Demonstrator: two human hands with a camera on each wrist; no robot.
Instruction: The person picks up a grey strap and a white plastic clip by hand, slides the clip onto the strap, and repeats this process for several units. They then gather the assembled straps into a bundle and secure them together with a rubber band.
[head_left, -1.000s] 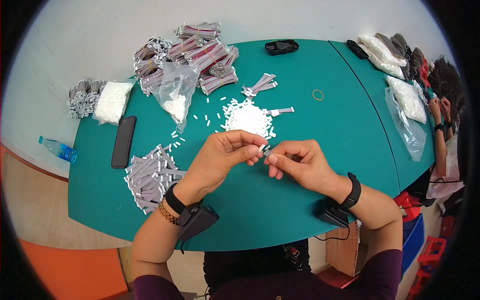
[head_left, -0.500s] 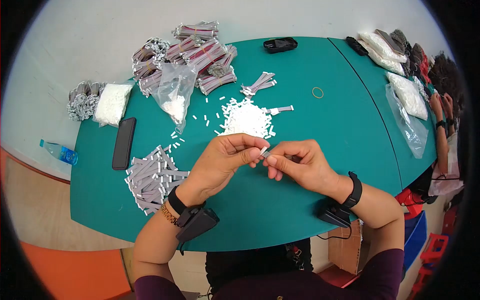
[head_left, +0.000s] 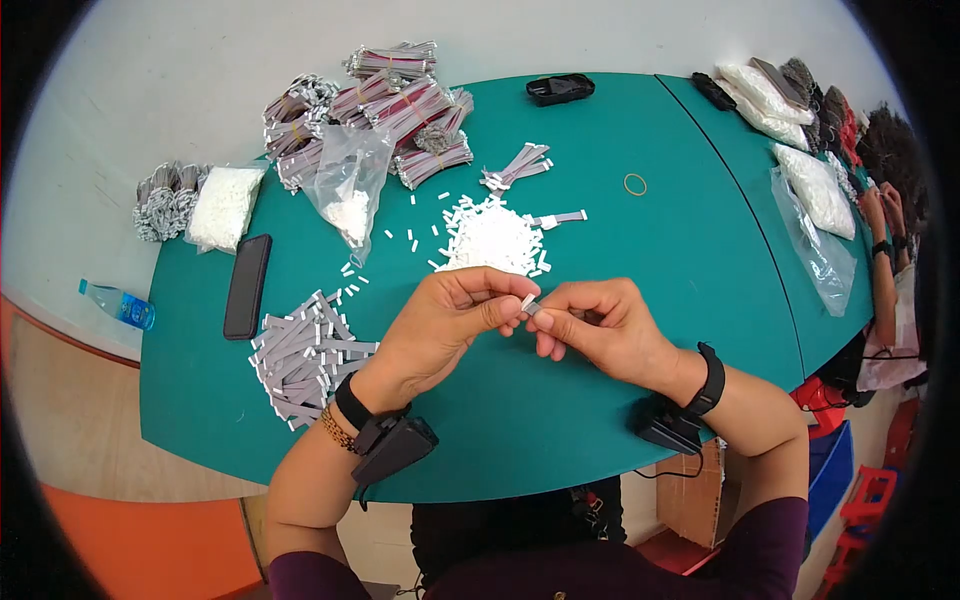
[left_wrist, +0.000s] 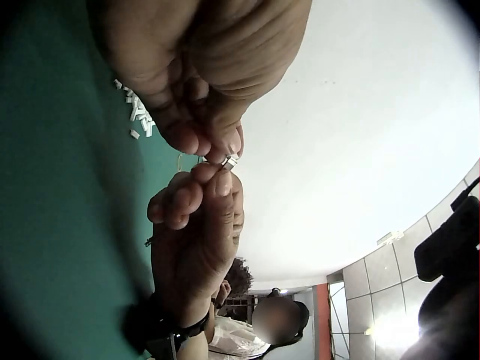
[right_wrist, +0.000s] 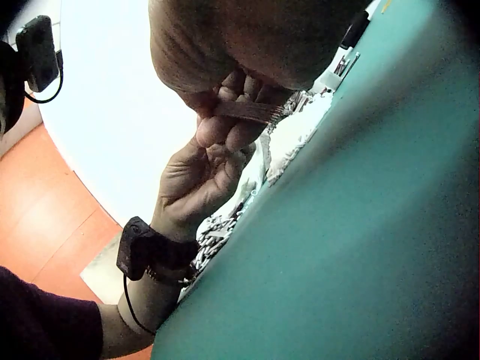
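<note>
Between thumb and index finger, my left hand [head_left: 450,325] pinches a small white connector [head_left: 527,299]. My right hand [head_left: 605,330] pinches a short grey ribbon cable [right_wrist: 251,112], whose end meets the connector at the fingertips. In the right wrist view the rest of the cable runs across the right palm. The fingertips of both hands come together above the table, just in front of a heap of white connectors [head_left: 492,240]. Fingers partly hide the joint between connector and cable.
Short ribbon cables [head_left: 305,360] lie piled at the left by a phone [head_left: 247,287]. Bundled cables [head_left: 410,105] and bags of connectors [head_left: 228,205] stand at the back of the green table [head_left: 660,270]. Another person's hands [head_left: 882,210] are at the far right.
One second ago the connector and cable end were slightly apart at the fingertips; now they are together. Over the last half second the hands have hardly moved.
</note>
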